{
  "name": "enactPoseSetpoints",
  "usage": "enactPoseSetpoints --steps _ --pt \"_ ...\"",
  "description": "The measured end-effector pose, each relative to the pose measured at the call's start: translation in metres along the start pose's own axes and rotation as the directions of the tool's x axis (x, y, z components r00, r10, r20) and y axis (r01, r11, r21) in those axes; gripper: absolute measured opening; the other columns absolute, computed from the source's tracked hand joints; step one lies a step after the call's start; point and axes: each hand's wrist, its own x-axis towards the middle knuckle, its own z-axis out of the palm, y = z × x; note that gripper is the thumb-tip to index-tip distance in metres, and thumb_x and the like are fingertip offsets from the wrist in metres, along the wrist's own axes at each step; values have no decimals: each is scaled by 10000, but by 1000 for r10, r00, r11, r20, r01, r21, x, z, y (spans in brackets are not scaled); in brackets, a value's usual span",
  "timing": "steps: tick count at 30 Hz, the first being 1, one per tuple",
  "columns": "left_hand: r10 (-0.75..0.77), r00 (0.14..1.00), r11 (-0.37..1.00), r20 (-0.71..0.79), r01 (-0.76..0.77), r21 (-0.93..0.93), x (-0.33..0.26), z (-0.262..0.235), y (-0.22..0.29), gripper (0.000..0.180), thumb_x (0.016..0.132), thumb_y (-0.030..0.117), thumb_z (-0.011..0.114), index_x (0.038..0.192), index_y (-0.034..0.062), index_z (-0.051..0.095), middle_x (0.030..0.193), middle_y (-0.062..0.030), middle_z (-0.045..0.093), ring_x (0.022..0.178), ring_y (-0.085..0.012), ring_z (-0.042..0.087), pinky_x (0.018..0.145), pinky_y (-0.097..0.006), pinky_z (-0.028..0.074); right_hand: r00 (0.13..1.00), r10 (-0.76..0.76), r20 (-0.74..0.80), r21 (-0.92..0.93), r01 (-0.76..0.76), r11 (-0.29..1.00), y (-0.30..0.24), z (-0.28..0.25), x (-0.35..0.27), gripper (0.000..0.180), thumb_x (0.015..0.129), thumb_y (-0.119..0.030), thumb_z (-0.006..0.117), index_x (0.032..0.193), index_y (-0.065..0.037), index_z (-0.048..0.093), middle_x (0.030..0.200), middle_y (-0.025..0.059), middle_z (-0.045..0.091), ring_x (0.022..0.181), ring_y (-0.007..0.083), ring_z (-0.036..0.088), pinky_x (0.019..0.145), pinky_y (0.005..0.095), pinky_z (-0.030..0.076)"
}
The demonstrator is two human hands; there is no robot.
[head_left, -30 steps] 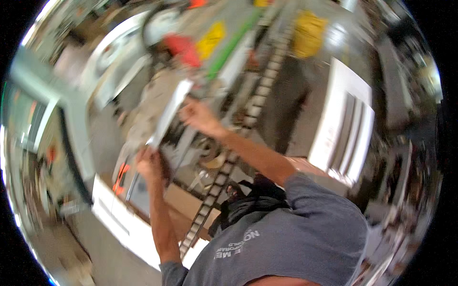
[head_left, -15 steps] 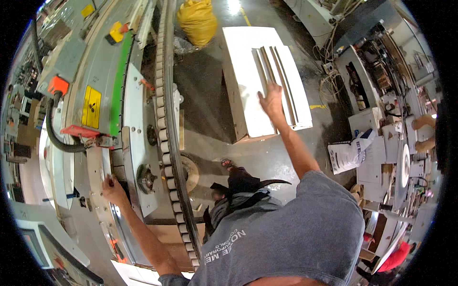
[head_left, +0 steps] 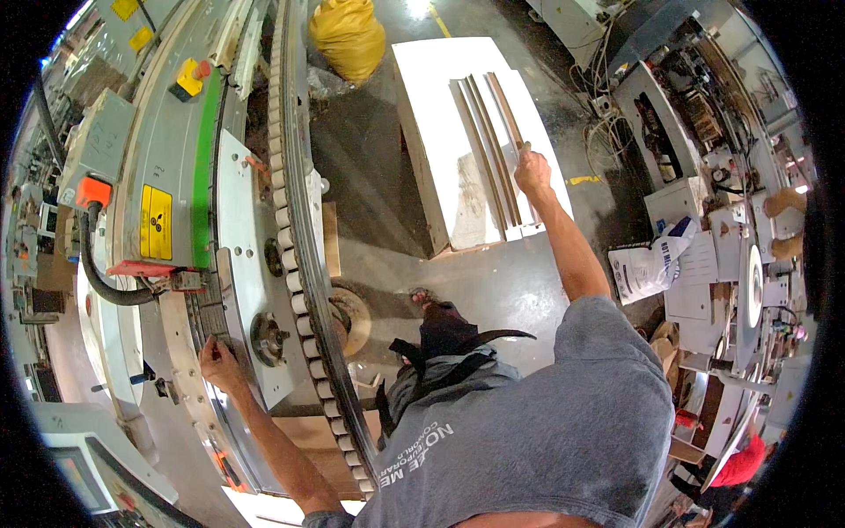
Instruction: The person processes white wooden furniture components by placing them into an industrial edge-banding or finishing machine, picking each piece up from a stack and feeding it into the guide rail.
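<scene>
My right hand point(head_left: 533, 172) is closed round the near part of a narrow brown-edged strip point(head_left: 505, 107), over a white-topped stack point(head_left: 422, 79). More long thin strips point(head_left: 489, 145) lie side by side on the stack, just left of that hand. At the machine on the left, my left hand point(head_left: 222, 366) rests by the dark feed track point(head_left: 209, 319), its fingers drawn together. Whatever is between those fingers, if anything, is too small to make out.
A roller rail point(head_left: 295, 282) runs between me and the machine point(head_left: 167, 132), with an emergency-stop box point(head_left: 189, 79) on top. A yellow sack point(head_left: 348, 40) stands at the far end. On the right are a white bag point(head_left: 650, 268), loose cables point(head_left: 607, 145) and a person in red point(head_left: 738, 462).
My right hand has moved right and closed on the rightmost strip, which now sits apart from the others. My left hand has shifted slightly nearer along the machine. The view has turned a little.
</scene>
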Motion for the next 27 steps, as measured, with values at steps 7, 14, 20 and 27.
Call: enactPoseSetpoints --steps 7,14,20,27 --pt "59 995 998 -84 -61 -17 -6 -7 0 219 858 66 659 1042 -50 690 941 -148 670 821 -239 651 699 -317 539 973 7 -232 85 13 996 7 -37 -4 575 831 -21 574 1348 150 391 906 219 651 799 332 615 733 354 527" --pt "406 860 900 309 -319 -296 -66 -44 211 616 820 363 698 1285 -3 527 1171 -211 601 1130 -357 550 976 -491 410 970 -167 177 951 -124 284 -138 -78 -132 315 892 -62 601 1164 83 540 885 128 660 770 166 629 693 327 557" --pt "429 868 899 250 -385 -207 -128 -50 186 633 762 188 734 1328 8 516 1253 -203 535 1126 -402 523 950 -524 395 749 -617 240 940 -338 -44 -276 -44 -284 237 894 -72 649 1079 55 574 955 141 678 878 203 668 770 324 560" --pt "102 994 994 -34 -103 -38 -206 -152 44 505 669 -75 740 1159 8 649 1126 -196 634 1010 -354 612 852 -409 509 85 -915 395 808 -506 302 -360 -42 -395 378 949 -83 569 1273 81 463 1099 129 609 939 181 625 835 328 559"
